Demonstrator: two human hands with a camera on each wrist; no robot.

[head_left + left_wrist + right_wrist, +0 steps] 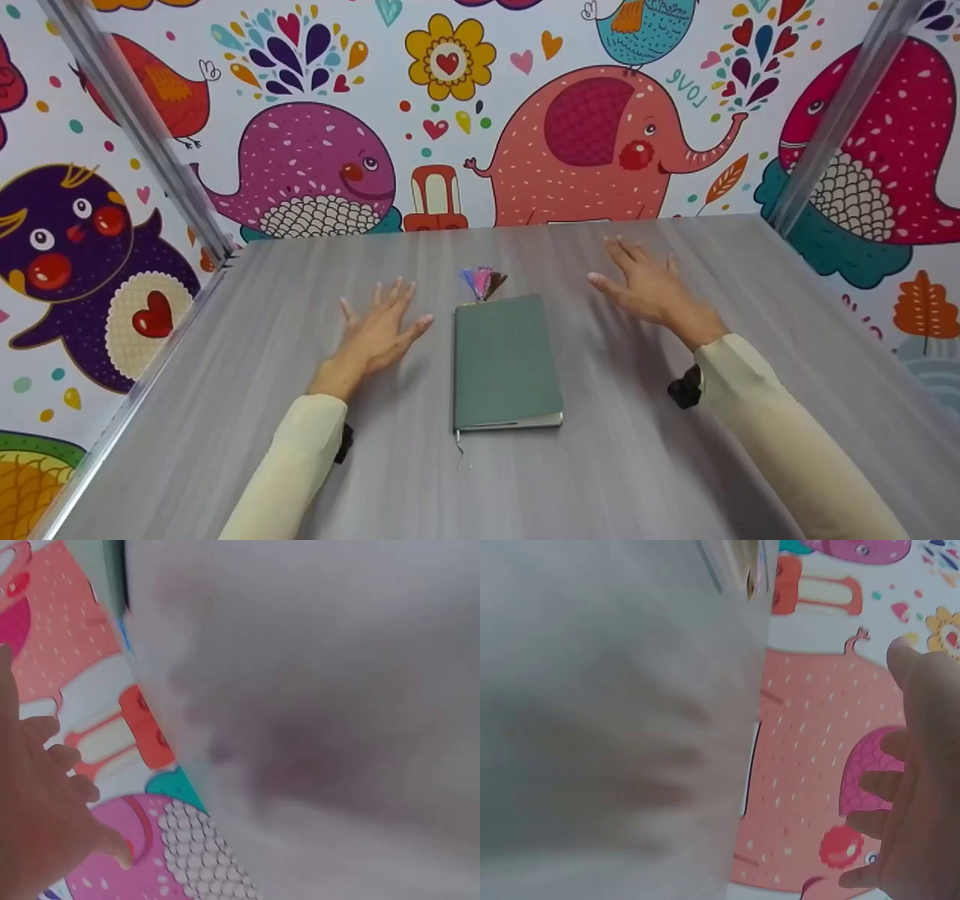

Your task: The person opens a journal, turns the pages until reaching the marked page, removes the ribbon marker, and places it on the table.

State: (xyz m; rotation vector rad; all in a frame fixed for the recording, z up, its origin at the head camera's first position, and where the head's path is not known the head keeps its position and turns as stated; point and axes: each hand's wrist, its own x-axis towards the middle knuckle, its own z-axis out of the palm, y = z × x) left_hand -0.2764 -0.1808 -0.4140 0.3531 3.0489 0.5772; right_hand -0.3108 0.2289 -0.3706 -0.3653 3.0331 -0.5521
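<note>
A green hardcover notebook [506, 364] lies closed on the grey tabletop [405, 465], with a thin ribbon [460, 444] trailing from its near left corner. At its top edge a bunch of tassels [483, 283] in blue, pink and brown fans out. My left hand [373, 337] is over the table to the left of the notebook, fingers spread, holding nothing. On the other side, my right hand [649, 285] is spread over the table, farther back and also without anything in it. Both wrist views show the hands above the surface, their shadows falling on it.
Printed panels with cartoon animals [585, 150] stand behind the table and along its sides. Metal posts [142, 127] rise at the back corners. A black device [685, 388] is strapped at my right wrist, and another [344, 444] at the left.
</note>
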